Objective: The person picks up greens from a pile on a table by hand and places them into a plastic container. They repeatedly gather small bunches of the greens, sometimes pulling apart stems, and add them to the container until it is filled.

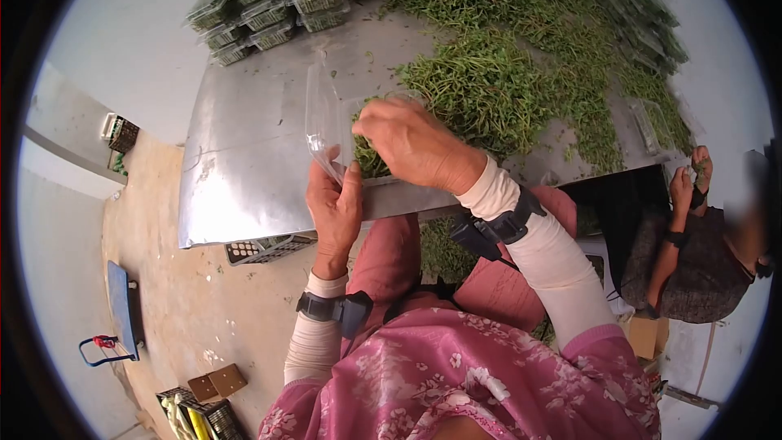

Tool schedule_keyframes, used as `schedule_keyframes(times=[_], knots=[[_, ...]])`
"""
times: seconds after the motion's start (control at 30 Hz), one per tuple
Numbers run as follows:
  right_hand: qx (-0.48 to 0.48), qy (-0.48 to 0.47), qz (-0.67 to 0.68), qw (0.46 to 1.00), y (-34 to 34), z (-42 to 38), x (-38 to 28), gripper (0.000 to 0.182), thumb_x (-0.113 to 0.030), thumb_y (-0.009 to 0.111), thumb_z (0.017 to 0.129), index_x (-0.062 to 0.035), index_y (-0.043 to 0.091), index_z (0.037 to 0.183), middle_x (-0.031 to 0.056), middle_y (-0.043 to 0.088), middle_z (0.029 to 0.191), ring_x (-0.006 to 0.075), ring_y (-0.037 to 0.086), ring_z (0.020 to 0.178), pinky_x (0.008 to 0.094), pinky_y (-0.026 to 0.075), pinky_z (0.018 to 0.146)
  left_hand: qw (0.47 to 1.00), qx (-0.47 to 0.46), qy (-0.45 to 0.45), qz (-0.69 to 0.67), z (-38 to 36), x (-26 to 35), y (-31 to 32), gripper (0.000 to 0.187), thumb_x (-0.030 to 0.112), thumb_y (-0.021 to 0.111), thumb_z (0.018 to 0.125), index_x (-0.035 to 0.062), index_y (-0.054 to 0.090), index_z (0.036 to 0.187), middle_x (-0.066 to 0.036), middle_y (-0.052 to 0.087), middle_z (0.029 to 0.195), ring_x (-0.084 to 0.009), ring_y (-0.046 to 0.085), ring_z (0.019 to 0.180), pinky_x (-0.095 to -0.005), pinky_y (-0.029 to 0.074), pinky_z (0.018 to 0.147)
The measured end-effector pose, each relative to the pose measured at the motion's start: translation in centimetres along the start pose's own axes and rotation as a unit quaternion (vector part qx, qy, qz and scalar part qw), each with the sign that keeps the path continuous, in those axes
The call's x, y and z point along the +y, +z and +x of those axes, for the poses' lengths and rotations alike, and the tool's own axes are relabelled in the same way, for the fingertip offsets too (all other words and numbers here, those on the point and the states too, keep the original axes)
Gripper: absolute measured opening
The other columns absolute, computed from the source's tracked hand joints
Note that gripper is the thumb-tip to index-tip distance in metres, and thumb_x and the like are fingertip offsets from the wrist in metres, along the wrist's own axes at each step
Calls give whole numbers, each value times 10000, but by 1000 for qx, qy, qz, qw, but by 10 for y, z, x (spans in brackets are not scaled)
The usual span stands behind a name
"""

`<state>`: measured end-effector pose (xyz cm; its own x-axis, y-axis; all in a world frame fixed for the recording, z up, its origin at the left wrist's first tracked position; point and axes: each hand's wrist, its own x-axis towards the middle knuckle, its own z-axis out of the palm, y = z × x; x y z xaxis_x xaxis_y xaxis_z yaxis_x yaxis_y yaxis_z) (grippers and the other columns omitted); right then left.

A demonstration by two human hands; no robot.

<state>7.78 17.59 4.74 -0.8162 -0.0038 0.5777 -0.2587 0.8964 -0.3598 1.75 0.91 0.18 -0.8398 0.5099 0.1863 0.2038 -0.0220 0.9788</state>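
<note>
A clear plastic clamshell box (323, 114) stands at the front edge of the metal table, its lid raised on the left side. My left hand (336, 202) grips the box's near left corner, thumb on the rim and fingers beneath. Leafy green stems (368, 159) lie inside the box. Over them, my right hand (415, 143) is closed with fingers curled down into the greens; its fingertips are partly hidden. A large heap of loose greens (481, 90) spreads just beyond my right hand.
Filled clear boxes (269, 0) are stacked at the table's far left, more (639, 16) at the far right. Another person (692, 253) works at the right beside an open box (648, 126). A crate (265, 250) sits under the table (236, 130); a blue trolley (120, 305) stands left.
</note>
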Motion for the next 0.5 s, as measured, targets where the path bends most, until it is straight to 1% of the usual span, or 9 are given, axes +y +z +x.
schedule_keyframes(times=[0.07, 0.17, 0.27, 0.37, 0.47, 0.5], knots=[[-32, -31, -29, 999, 10, -5, 0, 155, 13, 579, 775, -17, 628, 920, 105, 596, 942, 322, 566, 919, 413, 472, 807, 1000, -4, 2, -15, 0, -2, 0, 357, 109, 614, 943, -64, 518, 1240, 7, 541, 820, -59, 474, 725, -215, 409, 637], [-93, 9, -46, 995, 14, -10, -6, 154, 4, 586, 753, -30, 627, 898, 82, 592, 946, 299, 529, 950, 392, 457, 835, 1000, 3, 16, -23, 1, -5, 1, 363, 113, 615, 944, -64, 514, 1244, 5, 546, 845, -59, 479, 736, -214, 411, 642], [-111, 9, -46, 993, 15, -8, -3, 127, -10, 585, 755, -39, 625, 872, 72, 604, 950, 292, 514, 944, 414, 439, 834, 1000, -1, 14, -28, 0, -7, 1, 368, 117, 616, 944, -64, 513, 1247, -1, 556, 876, -62, 493, 754, -215, 418, 652], [-160, 28, -78, 984, 15, 0, -5, 103, -38, 584, 769, -48, 623, 864, 64, 611, 941, 289, 520, 948, 438, 411, 845, 1000, 3, 25, -1, 2, -10, 1, 370, 120, 615, 946, -57, 513, 1255, -3, 558, 888, -66, 498, 756, -219, 422, 651], [-156, 41, -64, 985, 15, -2, -6, 92, -66, 583, 793, -61, 639, 865, 62, 618, 930, 284, 520, 963, 444, 389, 870, 999, 3, 39, 8, 3, -10, 3, 351, 125, 595, 957, -31, 503, 1257, 7, 548, 795, -56, 501, 631, -204, 399, 545], [-147, 44, -62, 986, 15, -3, -6, 94, -80, 597, 789, -58, 655, 860, 70, 632, 937, 291, 539, 978, 456, 394, 873, 999, 0, 35, 2, 2, -8, 3, 351, 124, 595, 957, -32, 503, 1257, 8, 545, 791, -56, 498, 628, -204, 397, 543]])
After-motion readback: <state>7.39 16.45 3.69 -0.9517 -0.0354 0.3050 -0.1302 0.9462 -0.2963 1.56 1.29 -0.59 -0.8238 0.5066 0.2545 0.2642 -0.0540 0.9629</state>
